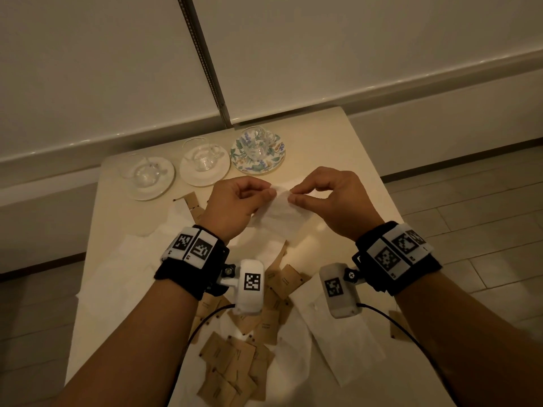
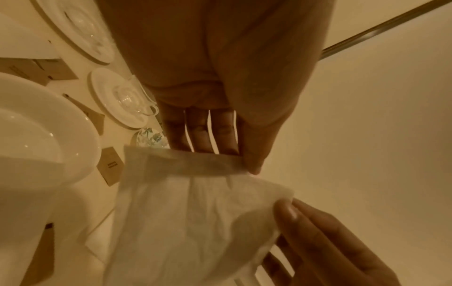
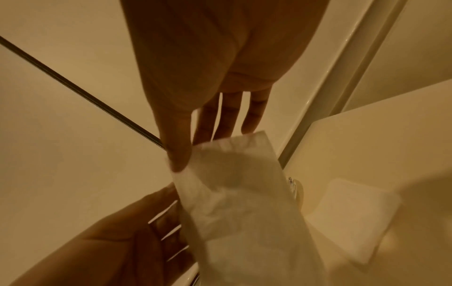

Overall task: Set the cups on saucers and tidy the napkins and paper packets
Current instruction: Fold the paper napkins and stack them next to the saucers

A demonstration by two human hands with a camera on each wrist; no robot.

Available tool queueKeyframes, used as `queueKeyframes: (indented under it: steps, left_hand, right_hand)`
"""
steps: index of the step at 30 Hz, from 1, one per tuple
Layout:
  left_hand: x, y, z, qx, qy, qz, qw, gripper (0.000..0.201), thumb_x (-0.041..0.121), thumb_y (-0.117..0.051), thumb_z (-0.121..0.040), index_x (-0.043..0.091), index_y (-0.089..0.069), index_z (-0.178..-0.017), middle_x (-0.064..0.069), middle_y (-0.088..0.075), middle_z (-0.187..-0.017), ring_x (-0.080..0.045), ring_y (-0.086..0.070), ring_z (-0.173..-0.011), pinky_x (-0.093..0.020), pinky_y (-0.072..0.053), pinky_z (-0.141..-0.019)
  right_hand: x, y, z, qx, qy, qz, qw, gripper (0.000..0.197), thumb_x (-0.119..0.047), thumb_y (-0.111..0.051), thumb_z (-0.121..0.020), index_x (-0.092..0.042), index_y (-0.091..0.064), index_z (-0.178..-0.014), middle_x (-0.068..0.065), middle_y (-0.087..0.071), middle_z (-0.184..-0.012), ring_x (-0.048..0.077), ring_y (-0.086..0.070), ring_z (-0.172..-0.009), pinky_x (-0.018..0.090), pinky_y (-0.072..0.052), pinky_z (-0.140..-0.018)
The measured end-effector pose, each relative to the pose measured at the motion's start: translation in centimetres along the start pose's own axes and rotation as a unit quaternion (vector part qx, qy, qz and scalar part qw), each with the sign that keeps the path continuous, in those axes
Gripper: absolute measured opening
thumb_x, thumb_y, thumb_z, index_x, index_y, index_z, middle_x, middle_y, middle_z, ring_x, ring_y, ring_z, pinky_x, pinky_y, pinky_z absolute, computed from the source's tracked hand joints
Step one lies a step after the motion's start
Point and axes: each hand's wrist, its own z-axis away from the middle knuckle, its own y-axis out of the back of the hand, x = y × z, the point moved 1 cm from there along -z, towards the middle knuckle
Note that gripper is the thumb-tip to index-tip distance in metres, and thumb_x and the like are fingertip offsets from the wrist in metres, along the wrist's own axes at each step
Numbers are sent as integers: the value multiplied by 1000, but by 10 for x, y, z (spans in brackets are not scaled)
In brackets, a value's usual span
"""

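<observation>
Above the table's (image 1: 346,148) centre, the left hand (image 1: 235,204) and right hand (image 1: 332,201) each pinch a top corner of a white paper napkin (image 1: 282,215), apparently to fold it. Three glass cups (image 1: 202,155) sit on saucers (image 1: 147,183) at 11 o'clock; brown paper packets (image 1: 232,365) lie scattered at 6.

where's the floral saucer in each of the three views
Head: the floral saucer sits at the far edge of the table, rightmost of three saucers, a glass cup on it.
Left wrist: only a sliver of it shows at centre left, just above the napkin's top edge.
Right wrist: not clearly in it.
Shared landmark: the white napkin that both hands pinch.
</observation>
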Motion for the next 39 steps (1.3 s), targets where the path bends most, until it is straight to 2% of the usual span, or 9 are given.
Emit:
queueKeyframes:
  steps: [3,6,11,15,21,27,31,35,39]
  left_hand:
    - [2,1,-1,12,-25,-20,999,3,9,-72,-85,11,-73,-86,-10,-73,-83,-14,-67,-75,-30,-55,-78]
    - [3,0,0,-15,-46,-39,998,5,11,-74,-85,15,-75,-88,-8,-75,-87,-22,-71,-84,-31,-56,-83]
    - [3,-1,4,-40,-57,-30,997,9,7,-71,-86,13,-74,-93,-12,-75,-93,-30,-70,-92,-36,-57,-88]
    - [3,0,5,-40,-49,-25,998,13,7,-70,-87,4,-74,-99,-14,-74,-95,-29,-71,-93,-36,-58,-87]
    - [5,2,6,-48,-67,-19,996,9,13,-68,-89,15,-76,-94,-3,-76,-90,-18,-72,-88,-26,-56,-82]
    - [6,0,8,-55,-78,-6,995,22,31,-73,-78,17,-76,-93,-3,-76,-91,-21,-72,-91,-32,-58,-85]
    - [2,0,6,-42,-87,-18,995,6,19,-73,-85,21,-76,-90,1,-76,-88,-17,-73,-86,-26,-58,-81]
    - [-2,2,3,-8,-83,-31,996,9,19,-72,-87,26,-74,-83,6,-75,-82,-7,-69,-78,-17,-53,-70]
    - [-5,7,-2,25,-86,-20,996,10,16,-71,-87,25,-73,-82,9,-74,-78,-3,-67,-76,-14,-51,-70]
  right_hand:
    - [-6,-2,2,-62,4,75,995,10,-29,-82,-75,-35,-75,-77,-10,-62,-108,9,-51,-110,32,-39,-99]
    - [-10,-2,-1,-76,8,115,990,10,-33,-80,-76,-40,-73,-79,-12,-56,-126,7,-38,-128,42,-28,-110]
    - [-14,-2,-6,-46,2,14,999,7,-21,-79,-80,-18,-77,-85,-6,-72,-97,0,-63,-96,16,-44,-90]
    - [-14,-4,-6,-36,-16,11,999,8,-26,-77,-82,-18,-75,-83,-13,-71,-79,-6,-65,-80,5,-44,-74]
    - [-12,-9,-9,-27,-19,-11,999,9,-21,-77,-82,-12,-75,-84,-7,-72,-79,-1,-67,-76,9,-49,-73]
    - [-12,-11,-10,-11,-16,-14,1000,7,-16,-78,-82,-10,-74,-83,-4,-72,-78,4,-67,-74,19,-54,-74]
    - [-12,-12,-10,-3,-13,-14,1000,10,-18,-77,-82,-12,-72,-87,-3,-71,-79,7,-66,-74,25,-56,-76]
    - [-4,-10,-11,-52,-66,-15,996,23,-20,-76,-82,-18,-67,-103,-3,-70,-78,7,-65,-70,22,-54,-69]
    - [10,-1,-10,-64,-115,-12,991,5,-16,-76,-83,-14,-72,-84,5,-71,-78,10,-63,-66,24,-52,-66]
